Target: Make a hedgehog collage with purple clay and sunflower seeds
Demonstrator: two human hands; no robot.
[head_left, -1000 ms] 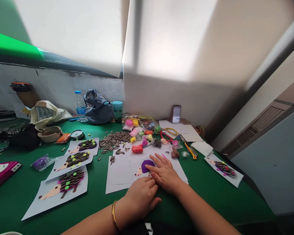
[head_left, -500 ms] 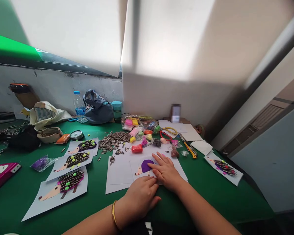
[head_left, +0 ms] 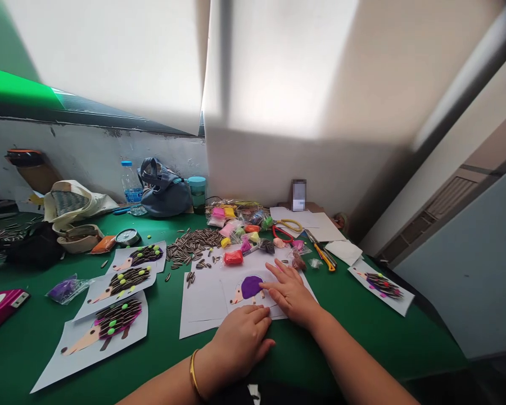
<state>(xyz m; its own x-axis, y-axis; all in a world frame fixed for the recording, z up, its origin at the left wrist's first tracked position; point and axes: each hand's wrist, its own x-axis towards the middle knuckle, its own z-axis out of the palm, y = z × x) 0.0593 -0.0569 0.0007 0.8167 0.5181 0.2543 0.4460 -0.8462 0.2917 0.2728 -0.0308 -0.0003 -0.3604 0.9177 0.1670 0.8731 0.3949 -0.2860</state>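
A hedgehog picture point(head_left: 236, 296) with a peach face and small feet lies on white paper before me. Its back is a flat patch of purple clay point(head_left: 252, 287). My right hand point(head_left: 290, 293) rests on the paper at the right side of the picture, fingers spread, one fingertip at the edge of the purple clay. Over the paper's lower edge lies my left hand point(head_left: 243, 336), a gold bangle on its wrist, fingers extended and thumb apart. Neither hand holds anything.
Sunflower seeds point(head_left: 194, 243) are heaped behind the paper, beside bagged coloured clay point(head_left: 233, 257). Seed-covered hedgehog cards point(head_left: 105, 332) lie at left, another card point(head_left: 382, 287) at right. Scissors point(head_left: 283, 233) and a yellow utility knife point(head_left: 329, 263) lie back right; a phone point(head_left: 298, 195) stands by the wall.
My right hand has drawn back to the right, uncovering more of the purple clay. My left hand stays at the lower edge of the paper. The view has shifted slightly.
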